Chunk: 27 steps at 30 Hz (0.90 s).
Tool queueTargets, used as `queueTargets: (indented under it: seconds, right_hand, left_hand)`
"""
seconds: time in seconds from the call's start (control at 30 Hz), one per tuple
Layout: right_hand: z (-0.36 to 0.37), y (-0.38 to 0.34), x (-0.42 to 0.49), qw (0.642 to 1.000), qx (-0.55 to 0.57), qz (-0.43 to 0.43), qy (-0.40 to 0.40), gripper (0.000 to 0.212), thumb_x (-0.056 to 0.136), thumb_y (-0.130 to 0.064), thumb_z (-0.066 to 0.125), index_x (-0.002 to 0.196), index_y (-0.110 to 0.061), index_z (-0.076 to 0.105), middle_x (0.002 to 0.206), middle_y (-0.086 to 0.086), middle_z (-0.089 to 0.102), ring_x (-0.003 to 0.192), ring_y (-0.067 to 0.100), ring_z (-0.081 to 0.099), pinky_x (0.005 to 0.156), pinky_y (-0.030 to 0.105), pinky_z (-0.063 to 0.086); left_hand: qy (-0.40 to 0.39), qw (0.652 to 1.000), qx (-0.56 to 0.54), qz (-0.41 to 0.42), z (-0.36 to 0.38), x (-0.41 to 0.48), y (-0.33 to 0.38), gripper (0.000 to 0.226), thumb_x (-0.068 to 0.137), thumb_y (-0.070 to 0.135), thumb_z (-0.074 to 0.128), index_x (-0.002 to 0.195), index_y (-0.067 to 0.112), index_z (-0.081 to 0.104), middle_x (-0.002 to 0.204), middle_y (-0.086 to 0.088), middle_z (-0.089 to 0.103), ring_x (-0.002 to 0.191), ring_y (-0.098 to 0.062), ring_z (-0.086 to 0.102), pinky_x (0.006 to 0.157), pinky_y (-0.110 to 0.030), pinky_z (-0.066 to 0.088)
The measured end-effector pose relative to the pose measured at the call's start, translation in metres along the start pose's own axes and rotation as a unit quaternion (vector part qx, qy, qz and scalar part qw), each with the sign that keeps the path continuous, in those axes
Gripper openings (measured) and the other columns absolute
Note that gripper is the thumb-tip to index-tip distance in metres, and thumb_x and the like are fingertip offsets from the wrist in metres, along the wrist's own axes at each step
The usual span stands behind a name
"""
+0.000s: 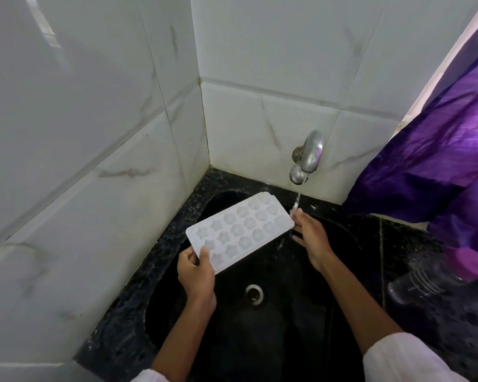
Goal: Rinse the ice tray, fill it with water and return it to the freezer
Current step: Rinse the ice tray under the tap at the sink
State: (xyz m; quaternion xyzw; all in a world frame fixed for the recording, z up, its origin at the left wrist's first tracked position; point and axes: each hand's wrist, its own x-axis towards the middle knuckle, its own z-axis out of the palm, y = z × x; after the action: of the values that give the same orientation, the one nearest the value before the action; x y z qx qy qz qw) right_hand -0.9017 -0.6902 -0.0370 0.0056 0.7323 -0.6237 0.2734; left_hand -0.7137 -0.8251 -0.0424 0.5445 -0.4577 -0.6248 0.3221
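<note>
White translucent plastic ice tray [240,230], rectangular with rounded corners, three rows of star- and flower-shaped moulds; held tilted over the sink [273,348], cavities up. Left grip [196,274]: bare hand closed on the near corner, thumb on top, fingers curled beneath. Right grip [311,235]: bare hand pinching the far short edge between thumb and fingers, directly under the water stream [298,198]. Tap [307,158]: spotted chrome, wall-mounted, running thinly. Sink: glossy black rounded basin with a metal ring drain [254,295]. Counter [116,326]: black speckled polished stone. Wall tiles [94,133]: white, glossy, grey-veined. Curtain [439,161]: shiny purple fabric, at right. Bottle [425,282]: clear ribbed plastic, purple cap, lying on the counter at right. Sleeves [403,359]: white cloth.
</note>
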Motion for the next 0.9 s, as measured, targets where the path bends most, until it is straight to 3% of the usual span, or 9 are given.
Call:
queueTargets:
  seconds: [0.1, 0.17, 0.3, 0.5, 0.73, 0.9]
  right_hand:
    - [-0.006, -0.016, -0.002, 1.000, 0.001, -0.012, -0.020, 0.028, 0.102, -0.038, 0.048, 0.110, -0.023, 0.070, 0.108, -0.005, 0.073, 0.100, 0.013, 0.068, 0.080, 0.032, 0.054]
    - [-0.010, -0.021, -0.002, 0.999, -0.011, -0.015, -0.030, 0.022, 0.097, -0.029, 0.055, 0.097, -0.019, 0.075, 0.096, -0.001, 0.076, 0.091, 0.015, 0.072, 0.073, 0.030, 0.054]
    - [-0.015, -0.017, 0.004, 0.996, -0.076, -0.014, -0.051, 0.018, 0.095, -0.019, 0.061, 0.105, -0.015, 0.076, 0.092, 0.002, 0.078, 0.087, 0.019, 0.074, 0.076, 0.032, 0.059]
    - [-0.009, -0.010, 0.013, 0.993, -0.115, -0.022, -0.004, 0.014, 0.092, -0.023, 0.069, 0.103, -0.014, 0.069, 0.097, 0.003, 0.074, 0.088, 0.021, 0.072, 0.077, 0.035, 0.059]
    - [-0.011, -0.013, 0.014, 0.997, -0.043, 0.055, -0.035, 0.009, 0.090, -0.011, 0.070, 0.099, -0.010, 0.069, 0.099, 0.012, 0.074, 0.086, 0.030, 0.072, 0.079, 0.045, 0.060]
    - [-0.004, -0.014, 0.019, 0.997, -0.073, 0.003, 0.036, 0.003, 0.086, -0.013, 0.072, 0.087, -0.015, 0.073, 0.093, 0.009, 0.075, 0.085, 0.029, 0.073, 0.077, 0.042, 0.060]
  left_hand:
    - [-0.015, 1.000, 0.014, 0.000, 0.005, -0.002, -0.004, 0.009, 0.099, 0.016, 0.060, 0.107, 0.012, 0.058, 0.105, -0.006, 0.070, 0.091, -0.018, 0.069, 0.072, -0.031, 0.055]
    - [-0.022, 1.000, 0.014, -0.006, 0.004, -0.003, -0.006, 0.011, 0.099, 0.017, 0.060, 0.108, 0.011, 0.059, 0.104, -0.006, 0.070, 0.093, -0.020, 0.070, 0.073, -0.032, 0.056]
    - [-0.043, 0.999, 0.020, -0.015, 0.002, -0.004, -0.008, 0.018, 0.099, 0.017, 0.060, 0.115, 0.009, 0.059, 0.104, -0.006, 0.072, 0.095, -0.021, 0.071, 0.074, -0.033, 0.057]
    - [-0.072, 0.997, 0.039, 0.014, 0.004, -0.010, -0.004, 0.012, 0.099, 0.020, 0.060, 0.110, 0.015, 0.058, 0.102, -0.002, 0.073, 0.094, -0.017, 0.072, 0.069, -0.028, 0.056]
    - [-0.085, 0.995, 0.049, 0.019, 0.000, -0.007, 0.000, 0.012, 0.098, 0.019, 0.061, 0.109, 0.018, 0.058, 0.102, -0.002, 0.073, 0.093, -0.016, 0.072, 0.068, -0.028, 0.056]
    - [-0.100, 0.994, 0.046, 0.015, 0.001, -0.013, -0.002, 0.017, 0.098, 0.019, 0.062, 0.114, 0.014, 0.058, 0.102, -0.001, 0.074, 0.094, -0.015, 0.073, 0.070, -0.028, 0.057]
